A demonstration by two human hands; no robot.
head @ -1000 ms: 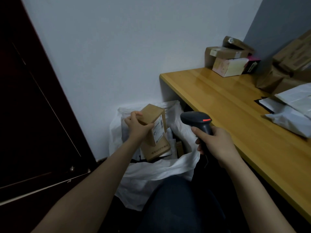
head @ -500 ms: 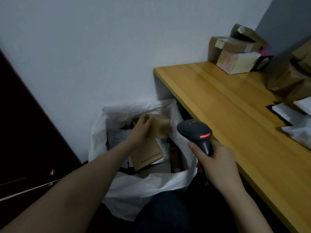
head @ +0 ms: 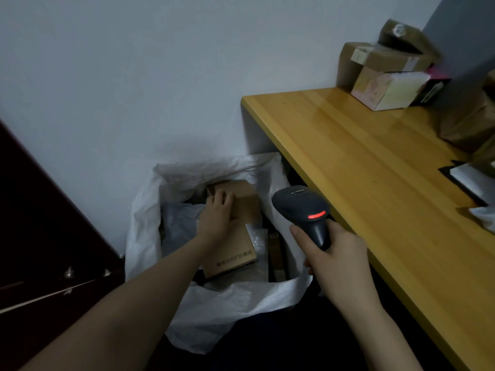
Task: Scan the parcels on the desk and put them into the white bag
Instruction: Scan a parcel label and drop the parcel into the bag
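wooden desk (head: pixel 361 167), stacked parcels (head: pixel 385 76) on it

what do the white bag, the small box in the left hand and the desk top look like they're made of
White bag: thin plastic, probably; it is crumpled, with soft folds.
Small box in the left hand: plain brown cardboard, matte.
Desk: wood or wood-look laminate, glossy; grain lines and a reflected sheen show.
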